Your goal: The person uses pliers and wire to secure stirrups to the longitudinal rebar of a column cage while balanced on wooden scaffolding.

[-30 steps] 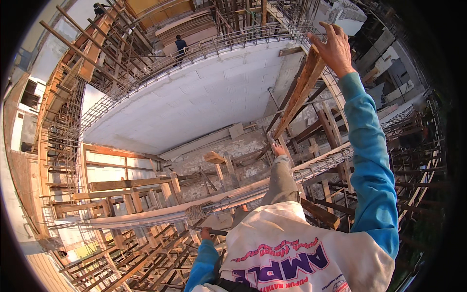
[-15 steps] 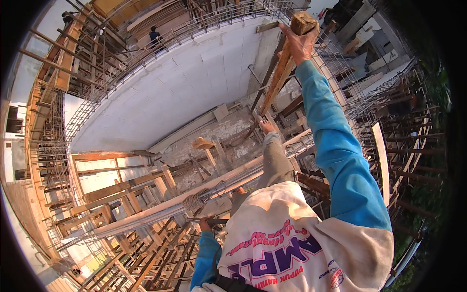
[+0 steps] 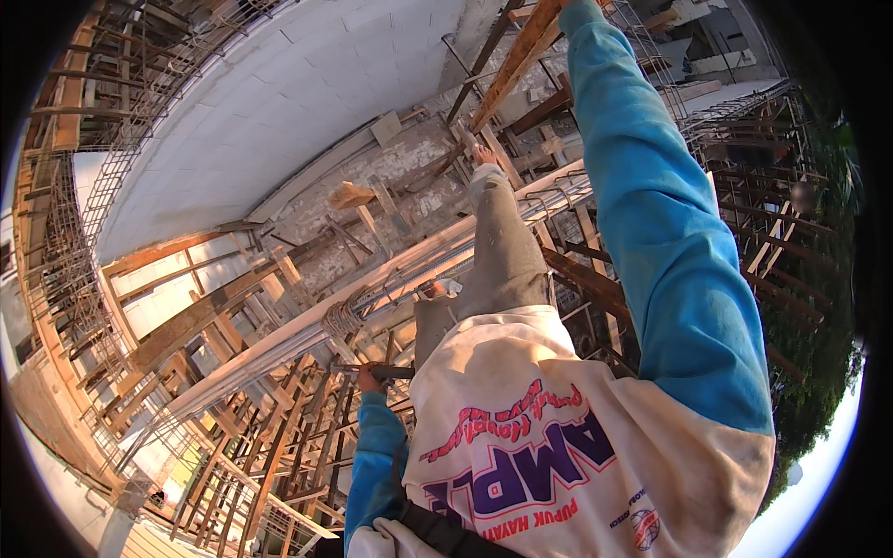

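Far left, see a white wall (image 3: 298,102); right of that, find a beam (image 3: 517,63) running near to far; by its far part, spot the right hand (image 3: 565,4), mostly cut off; cannot tell its grip; near left, see the left hand (image 3: 369,379) gripping a dark bar (image 3: 398,372).

Steel bars (image 3: 394,291) lie along the long wooden formwork (image 3: 423,251).

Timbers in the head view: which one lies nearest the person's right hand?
The orange-brown timber slanting from the top edge toward the forward bare foot; its upper part runs beside the right hand, and no other timber comes as close.
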Demonstrator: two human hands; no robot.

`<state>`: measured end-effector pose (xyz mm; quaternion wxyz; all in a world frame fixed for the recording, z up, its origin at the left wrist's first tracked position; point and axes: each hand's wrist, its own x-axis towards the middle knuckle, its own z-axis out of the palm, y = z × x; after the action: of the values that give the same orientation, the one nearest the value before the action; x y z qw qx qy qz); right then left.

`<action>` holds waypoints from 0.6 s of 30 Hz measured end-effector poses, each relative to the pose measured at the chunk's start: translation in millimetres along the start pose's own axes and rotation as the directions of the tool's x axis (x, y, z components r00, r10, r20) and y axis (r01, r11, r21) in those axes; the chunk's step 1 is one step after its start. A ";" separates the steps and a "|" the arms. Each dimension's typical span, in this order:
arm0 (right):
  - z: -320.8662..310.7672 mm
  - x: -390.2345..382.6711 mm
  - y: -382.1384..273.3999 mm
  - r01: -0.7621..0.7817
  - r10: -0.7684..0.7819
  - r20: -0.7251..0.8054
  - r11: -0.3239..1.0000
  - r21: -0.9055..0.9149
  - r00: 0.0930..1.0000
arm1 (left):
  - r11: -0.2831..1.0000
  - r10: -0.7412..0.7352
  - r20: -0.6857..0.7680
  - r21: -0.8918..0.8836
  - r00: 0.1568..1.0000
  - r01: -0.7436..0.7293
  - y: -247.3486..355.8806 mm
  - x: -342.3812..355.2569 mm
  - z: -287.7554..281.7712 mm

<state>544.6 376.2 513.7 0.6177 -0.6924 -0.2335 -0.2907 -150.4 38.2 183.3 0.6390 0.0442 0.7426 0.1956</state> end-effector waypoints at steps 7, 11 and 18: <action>6.0 -4.8 -7.7 -0.072 0.070 -0.018 0.987 -0.142 0.997 | 0.989 0.037 0.052 0.141 0.998 -0.044 8.5 4.6 -0.6; 2.7 -4.4 -10.6 -0.178 0.184 0.023 0.971 -0.162 0.983 | 0.993 0.092 0.216 0.058 0.972 -0.107 -2.0 4.4 19.7; 0.6 1.5 19.2 -0.027 0.022 -0.029 0.981 -0.193 0.999 | 0.778 0.089 0.164 0.604 0.982 -0.172 -30.0 -14.8 71.8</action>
<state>558.9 374.3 500.9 0.5542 -0.7480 -0.1876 -0.3134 -72.8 22.8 179.0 0.6201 0.3135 0.7190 -0.0162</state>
